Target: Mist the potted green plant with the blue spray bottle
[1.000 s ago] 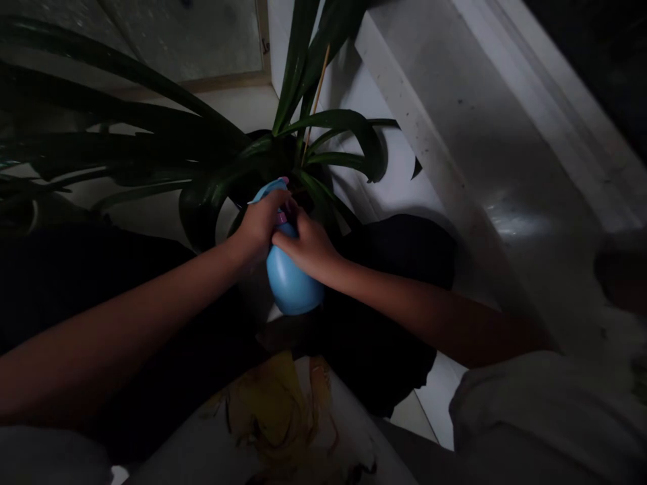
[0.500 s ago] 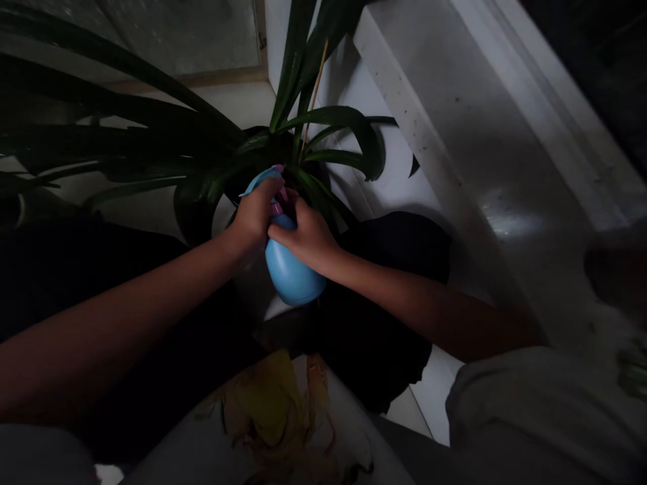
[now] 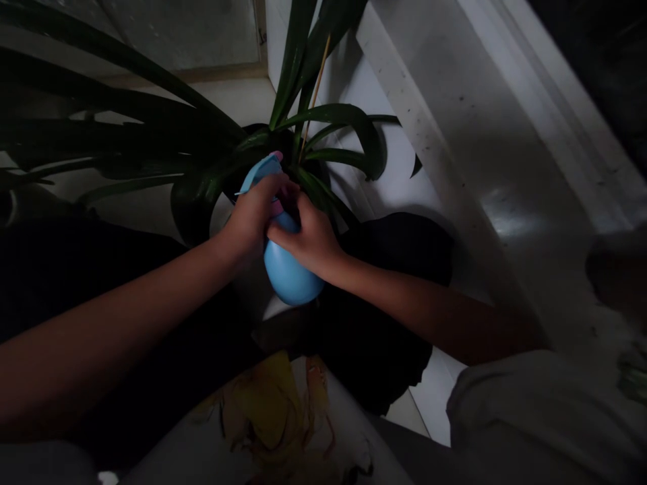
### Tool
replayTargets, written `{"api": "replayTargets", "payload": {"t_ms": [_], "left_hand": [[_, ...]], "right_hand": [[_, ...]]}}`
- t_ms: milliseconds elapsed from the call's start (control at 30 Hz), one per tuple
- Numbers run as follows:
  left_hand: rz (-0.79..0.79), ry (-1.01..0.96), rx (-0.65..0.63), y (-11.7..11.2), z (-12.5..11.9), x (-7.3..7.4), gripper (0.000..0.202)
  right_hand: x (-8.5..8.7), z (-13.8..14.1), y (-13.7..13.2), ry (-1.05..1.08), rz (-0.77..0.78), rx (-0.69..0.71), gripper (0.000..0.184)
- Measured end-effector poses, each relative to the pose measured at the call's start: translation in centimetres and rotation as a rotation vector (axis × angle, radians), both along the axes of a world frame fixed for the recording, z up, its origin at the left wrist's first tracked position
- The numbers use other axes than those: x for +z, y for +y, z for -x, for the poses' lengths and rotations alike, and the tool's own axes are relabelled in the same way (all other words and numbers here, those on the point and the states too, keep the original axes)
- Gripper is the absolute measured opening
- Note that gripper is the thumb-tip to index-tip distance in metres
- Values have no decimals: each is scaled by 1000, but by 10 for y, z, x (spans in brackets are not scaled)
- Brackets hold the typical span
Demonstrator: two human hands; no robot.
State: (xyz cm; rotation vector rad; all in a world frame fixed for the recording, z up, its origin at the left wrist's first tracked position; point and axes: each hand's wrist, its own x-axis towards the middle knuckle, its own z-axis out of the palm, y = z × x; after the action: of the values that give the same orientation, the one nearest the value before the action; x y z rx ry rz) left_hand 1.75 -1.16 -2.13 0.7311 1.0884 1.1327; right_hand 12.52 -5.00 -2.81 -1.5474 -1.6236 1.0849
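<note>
A light blue spray bottle [image 3: 289, 276] with a pink collar is held over a potted plant [image 3: 303, 128] with long dark green leaves. My left hand [image 3: 250, 219] is wrapped round the bottle's neck and spray head. My right hand [image 3: 311, 239] grips the upper part of the blue body from the right side. The nozzle points toward the plant's base, where a thin wooden stake [image 3: 313, 101] rises between the leaves. The room is dim.
A pale stone ledge [image 3: 480, 135] runs diagonally at the right, beside the plant. Glass panels [image 3: 176, 34] stand behind the leaves at the top. My dark trousers [image 3: 384, 323] and white printed shirt [image 3: 283, 424] fill the bottom of the view.
Both hands have lifted the spray bottle slightly up and toward the plant. The grip of each hand is unchanged.
</note>
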Motion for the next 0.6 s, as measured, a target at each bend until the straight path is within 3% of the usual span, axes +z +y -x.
{"api": "replayTargets", "payload": {"t_ms": [167, 367, 600], "left_hand": [[92, -39, -100, 8, -1, 5, 11], [111, 45, -2, 14, 0, 4, 13], [11, 128, 26, 12, 2, 7, 22]], "right_hand": [[-1, 3, 6, -12, 62, -28, 57], [-4, 6, 11, 18, 50, -20, 68], [-1, 8, 9, 3, 33, -5, 70]]}}
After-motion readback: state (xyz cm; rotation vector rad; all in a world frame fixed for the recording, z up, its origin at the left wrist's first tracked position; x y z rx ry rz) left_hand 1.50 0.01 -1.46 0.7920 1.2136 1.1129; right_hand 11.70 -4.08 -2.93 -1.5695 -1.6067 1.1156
